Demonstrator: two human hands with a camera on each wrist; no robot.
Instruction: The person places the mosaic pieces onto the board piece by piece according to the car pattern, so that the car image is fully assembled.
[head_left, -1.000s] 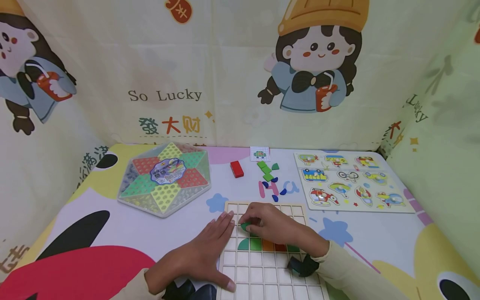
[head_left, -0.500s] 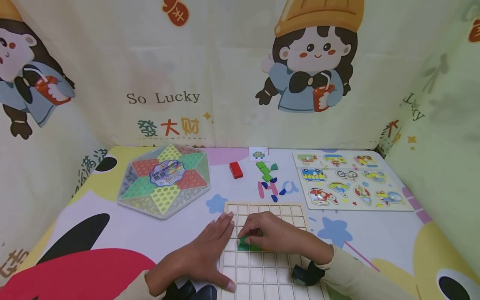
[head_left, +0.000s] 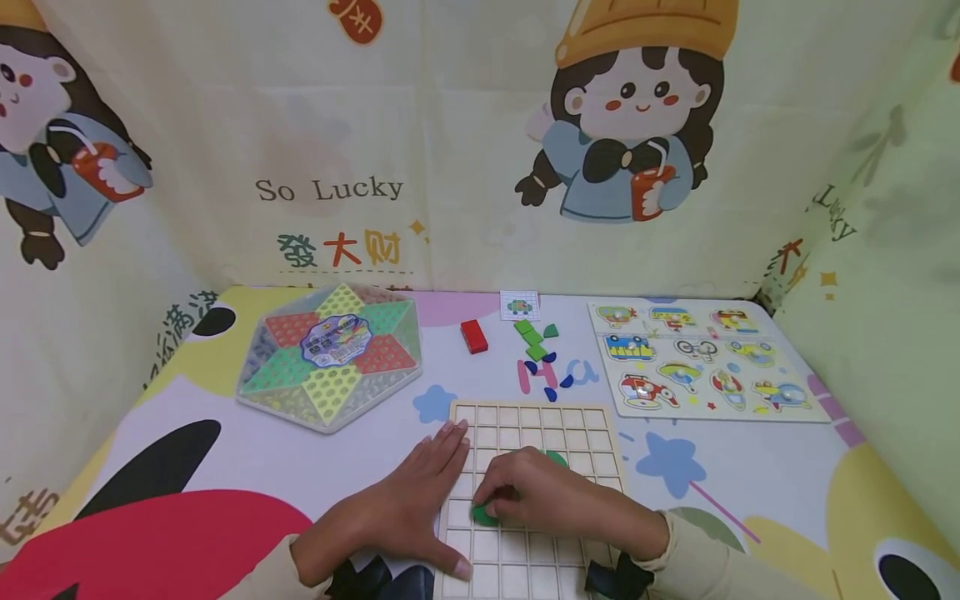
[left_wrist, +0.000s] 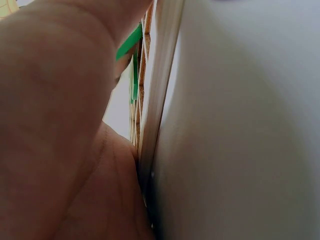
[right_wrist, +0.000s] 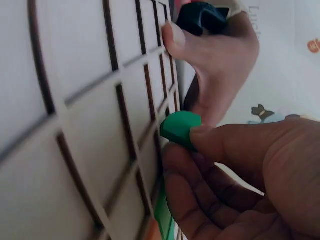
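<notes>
Placement of the green piece (right_wrist: 180,126) appears in hand: right hand (head_left: 528,492) pinches it over the grid board (head_left: 536,548), left hand (head_left: 405,510), fingers extended, rests along the board's left edge; next move likely calls for precise alignment.

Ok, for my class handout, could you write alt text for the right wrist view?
A right hand pinches a green piece close to a gridded board. Beyond it, the left hand rests at the board's edge.

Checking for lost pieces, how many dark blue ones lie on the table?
4: two blue pieces by the light green squares, one farther right, another nearest the board. Others may be hidden.
</notes>
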